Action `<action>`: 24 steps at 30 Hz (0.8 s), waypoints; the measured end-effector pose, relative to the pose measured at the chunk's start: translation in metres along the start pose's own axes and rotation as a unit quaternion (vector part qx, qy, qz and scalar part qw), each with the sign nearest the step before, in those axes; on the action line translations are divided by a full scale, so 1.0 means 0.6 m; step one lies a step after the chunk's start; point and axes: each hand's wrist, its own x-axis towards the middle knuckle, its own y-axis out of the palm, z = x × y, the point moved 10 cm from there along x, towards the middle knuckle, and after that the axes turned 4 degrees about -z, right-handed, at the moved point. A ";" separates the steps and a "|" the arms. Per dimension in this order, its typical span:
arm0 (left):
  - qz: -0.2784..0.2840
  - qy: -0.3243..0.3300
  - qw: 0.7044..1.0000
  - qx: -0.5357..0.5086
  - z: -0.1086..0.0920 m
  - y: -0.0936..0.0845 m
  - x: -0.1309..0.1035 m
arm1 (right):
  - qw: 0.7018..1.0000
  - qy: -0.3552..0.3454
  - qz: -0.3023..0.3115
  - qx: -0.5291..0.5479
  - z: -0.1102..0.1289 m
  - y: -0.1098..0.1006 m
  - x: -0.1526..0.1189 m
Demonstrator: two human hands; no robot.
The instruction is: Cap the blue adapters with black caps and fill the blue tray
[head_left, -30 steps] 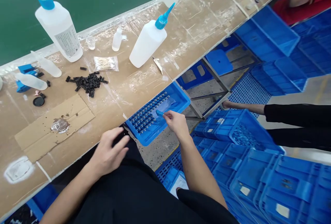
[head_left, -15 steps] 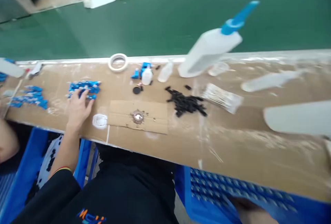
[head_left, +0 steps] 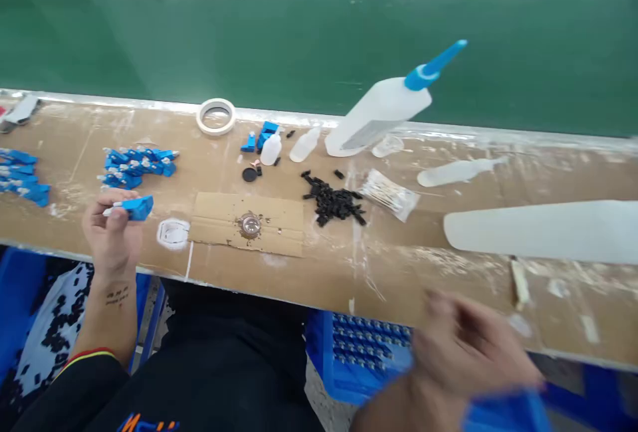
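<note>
My left hand is closed on a small blue plastic part with a white tip, held just above the bench. Behind it lies a cluster of similar blue parts. My right hand hangs over the near edge of the bench, smeared by motion, so its fingers cannot be read. Beneath it is a blue bin with rows of small parts. Between the hands, a cardboard strip carries a small wet-looking round dish. A pile of small black pieces sits right of the strip.
A large white bottle with a blue nozzle stands tilted at the back, near a tape roll and small bottles. A cotton swab pack lies right of centre. More blue parts are at far left.
My left hand has lifted a blue part off the cluster and drawn it toward me. My right hand has risen from the bin to above the bench edge. The view has shifted.
</note>
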 end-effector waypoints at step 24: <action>0.473 0.022 0.880 0.027 -0.011 0.282 -0.240 | 0.836 0.031 0.344 0.427 0.264 0.150 -0.132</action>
